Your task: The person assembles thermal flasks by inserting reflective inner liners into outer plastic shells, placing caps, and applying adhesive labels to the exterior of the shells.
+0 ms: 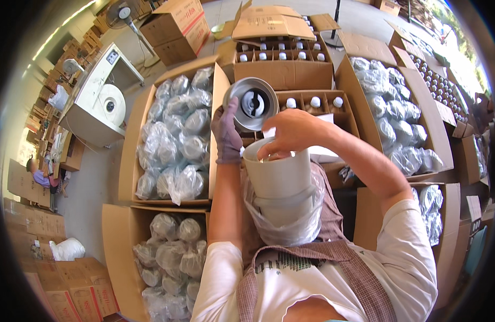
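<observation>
My left hand [227, 134], in a purple-grey glove, grips the side of a round grey housing [267, 90] with a dark, slotted inside and a pale piece in its middle. My bare right hand [296, 131] dips into the mouth of a beige cylinder [278, 174], fingers curled. At the fingertips something shiny and gold-toned shows, too small and covered to name. That cylinder stands upright above another beige one, inside a clear plastic bag [287, 231] in front of my apron.
Open cartons surround me: bagged grey items [178, 134] at left, more bagged items [389, 110] at right. Ahead, a divided carton [282, 74] holds several white-capped bottles [291, 102]. A white machine [89, 104] and fan [119, 15] stand far left; a person [39, 174] sits beyond.
</observation>
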`<state>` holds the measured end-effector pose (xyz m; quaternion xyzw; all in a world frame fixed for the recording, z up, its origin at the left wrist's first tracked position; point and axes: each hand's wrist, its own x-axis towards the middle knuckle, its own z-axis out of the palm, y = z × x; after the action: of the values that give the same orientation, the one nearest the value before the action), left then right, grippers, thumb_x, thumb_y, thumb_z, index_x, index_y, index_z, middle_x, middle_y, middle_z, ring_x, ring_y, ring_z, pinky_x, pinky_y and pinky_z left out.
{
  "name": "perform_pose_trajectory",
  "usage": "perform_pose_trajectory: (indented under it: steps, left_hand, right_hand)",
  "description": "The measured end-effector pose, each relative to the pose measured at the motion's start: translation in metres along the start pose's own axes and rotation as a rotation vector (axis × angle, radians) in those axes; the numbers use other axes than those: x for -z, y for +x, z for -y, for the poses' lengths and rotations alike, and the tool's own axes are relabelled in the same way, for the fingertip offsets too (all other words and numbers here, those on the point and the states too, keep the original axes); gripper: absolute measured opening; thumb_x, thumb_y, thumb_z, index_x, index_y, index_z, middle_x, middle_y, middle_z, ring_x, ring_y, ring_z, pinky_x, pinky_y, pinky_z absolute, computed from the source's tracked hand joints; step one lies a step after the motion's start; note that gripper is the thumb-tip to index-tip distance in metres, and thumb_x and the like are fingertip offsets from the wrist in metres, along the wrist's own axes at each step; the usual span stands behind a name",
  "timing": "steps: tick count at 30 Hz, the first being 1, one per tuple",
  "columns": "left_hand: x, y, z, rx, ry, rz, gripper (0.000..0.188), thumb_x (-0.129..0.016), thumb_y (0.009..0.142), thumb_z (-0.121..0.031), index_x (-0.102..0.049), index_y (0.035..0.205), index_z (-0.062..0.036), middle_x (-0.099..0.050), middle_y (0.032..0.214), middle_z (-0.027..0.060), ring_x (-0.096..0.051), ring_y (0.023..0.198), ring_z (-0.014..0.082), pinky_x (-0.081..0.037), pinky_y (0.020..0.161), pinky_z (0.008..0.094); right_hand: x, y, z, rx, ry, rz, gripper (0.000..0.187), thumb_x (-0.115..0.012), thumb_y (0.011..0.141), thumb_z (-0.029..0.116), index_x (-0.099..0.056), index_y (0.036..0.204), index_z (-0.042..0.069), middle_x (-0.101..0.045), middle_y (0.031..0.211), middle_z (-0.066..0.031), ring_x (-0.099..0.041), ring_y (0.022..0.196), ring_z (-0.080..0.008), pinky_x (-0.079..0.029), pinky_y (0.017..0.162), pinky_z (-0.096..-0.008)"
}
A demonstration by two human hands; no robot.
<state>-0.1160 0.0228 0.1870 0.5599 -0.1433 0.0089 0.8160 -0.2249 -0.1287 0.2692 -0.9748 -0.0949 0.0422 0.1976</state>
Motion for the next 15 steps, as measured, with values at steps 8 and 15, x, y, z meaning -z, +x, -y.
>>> perform_pose_trajectory:
  steps: [8, 15]
  left_hand:
    - [-0.026, -0.002, -0.038, 0.141, -0.237, 0.179, 0.036, -0.074, 0.091, -0.017, -0.06, 0.117, 0.0025, -0.067, 0.104, 0.0069, -0.065, 0.092, 0.0124, -0.052, 0.084, 0.0259]
    - [-0.031, 0.013, -0.041, -0.086, -0.153, 0.479, 0.022, -0.074, 0.088, -0.008, -0.06, 0.104, -0.0015, -0.062, 0.118, 0.0098, -0.059, 0.103, 0.0152, -0.049, 0.091, 0.0299]
  right_hand:
    - [-0.002, 0.038, -0.04, 0.118, -0.023, -0.626, 0.074, -0.079, 0.081, 0.042, -0.045, 0.131, -0.002, -0.063, 0.095, -0.0277, -0.067, 0.082, -0.0435, -0.054, 0.073, -0.0488]
    - [0.008, 0.062, -0.063, 0.078, 1.743, -0.488, 0.04, -0.06, 0.1, 0.035, -0.05, 0.118, 0.001, -0.061, 0.077, -0.0099, -0.061, 0.05, -0.0153, -0.047, 0.038, -0.0285]
